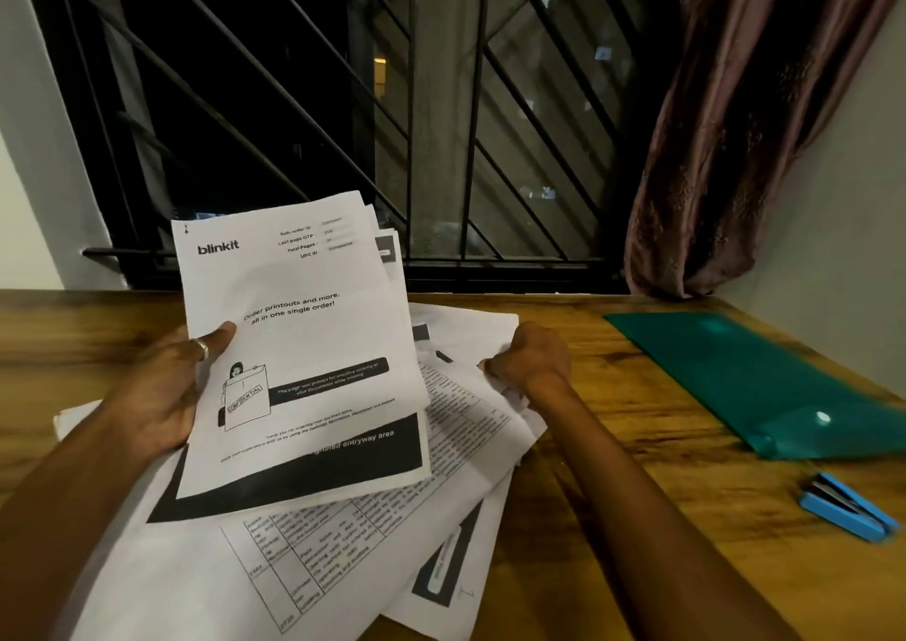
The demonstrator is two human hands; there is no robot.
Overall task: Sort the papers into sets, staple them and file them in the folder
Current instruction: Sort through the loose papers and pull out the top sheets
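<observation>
A bunch of papers (304,326) is held up in the left hand (162,390). The thumb is pressed on the front sheet, and the other fingers are hidden behind it. The word "blinkit" is printed at the top of that sheet. A ring (202,348) is worn on the thumb. The right hand (532,361) is curled tight, and the crumpled edge of a sheet is gripped in it.

That sheet is part of the loose papers (343,567), which are spread in a messy heap under both hands. Much of the heap is hidden by the held bunch. The right side of the heap is crossed by the right arm.

A green folder (765,385) is laid flat far to the right, well apart from the heap. A blue stapler (850,508) is laid near it, closer to the person.

Everything is set on a brown wooden table (613,493). Behind it a dark window (441,125) is covered with black bars (274,81). A brownish-pink curtain (735,125) is hung at the right, beside a pale wall (843,209).
</observation>
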